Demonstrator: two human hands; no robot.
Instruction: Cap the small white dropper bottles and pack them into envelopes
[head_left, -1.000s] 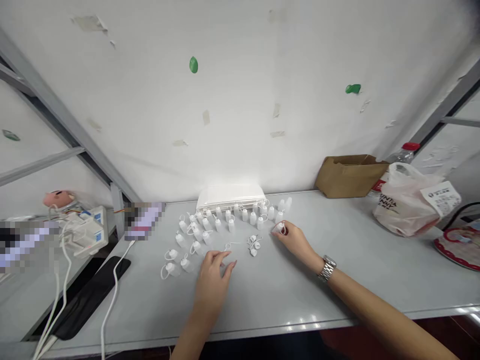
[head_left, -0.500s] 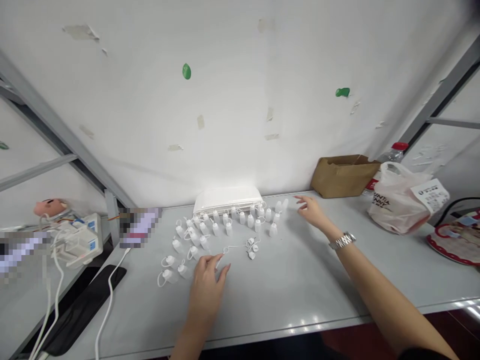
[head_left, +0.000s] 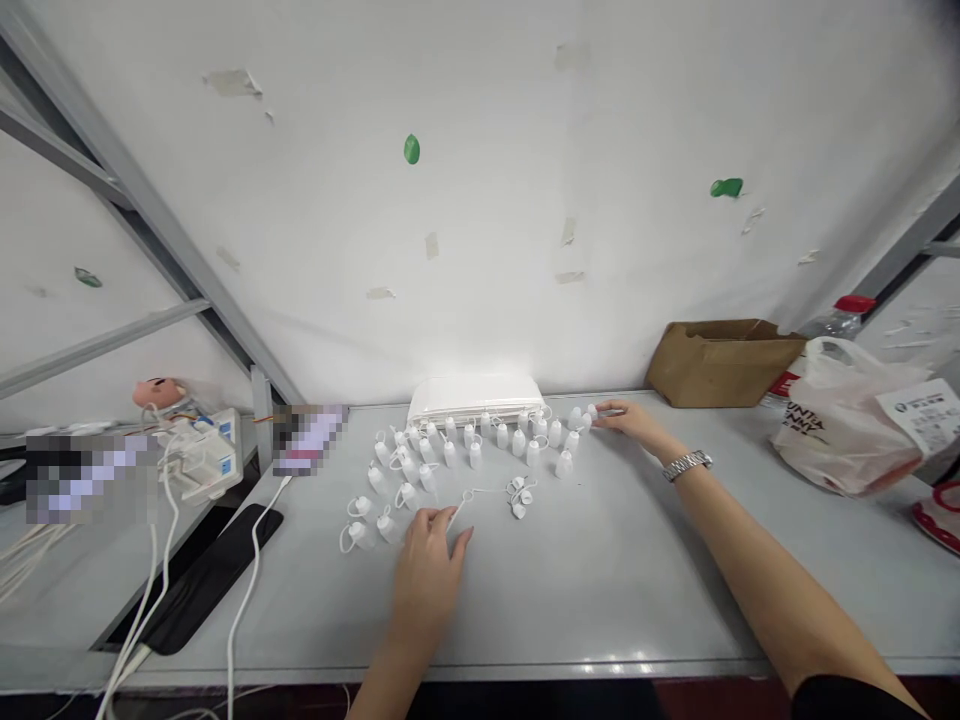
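My left hand (head_left: pixel 429 565) rests low over the table with fingers curled, a thin white cap strap (head_left: pixel 457 510) coming out between thumb and forefinger. A ring at its far end shows, but whatever else lies inside the hand is hidden. My right hand (head_left: pixel 626 420), with a metal watch on the wrist, has its fingertips around a small translucent bottle (head_left: pixel 592 412) at the right end of the group. Several small squeeze bottles (head_left: pixel 475 455) with white looped caps stand to the left. Loose white caps (head_left: pixel 519 497) lie in a little pile between my hands.
Behind the bottles, a stack of white sheets or trays (head_left: pixel 474 395) sits against the wall. A brown paper bag (head_left: pixel 724 365), a plastic carrier bag (head_left: pixel 847 430) and a red-capped bottle (head_left: pixel 855 303) stand at right. Phone, cables and a black slab (head_left: pixel 214 580) lie left.
My right hand has come in to the rightmost bottle, its fingers closing at it. My left hand stays near the same place with the strap. The whole view has shifted a little left.
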